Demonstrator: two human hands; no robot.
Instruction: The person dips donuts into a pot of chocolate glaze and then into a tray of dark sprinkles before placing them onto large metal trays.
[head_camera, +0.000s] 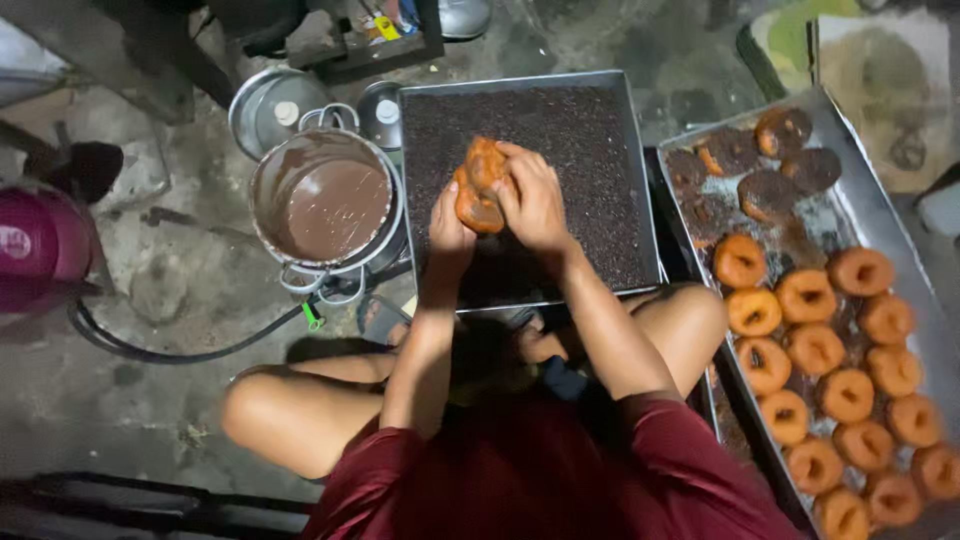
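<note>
My left hand (449, 232) and my right hand (532, 197) both grip an orange-brown doughnut (479, 185), held on edge over a square metal tray (617, 86) filled with dark chocolate sprinkles. The doughnut looks stacked or doubled; I cannot tell if it is one or two. To the left stands a round metal pot of melted chocolate (330, 205).
On the right lies a long metal tray (851, 215) with several plain doughnuts (806, 295) and, at its far end, several sprinkle-coated ones (768, 190). Pot lids (270, 105) sit behind the chocolate pot. A black hose (190, 352) runs across the concrete floor; a pink gas cylinder (35, 250) stands far left.
</note>
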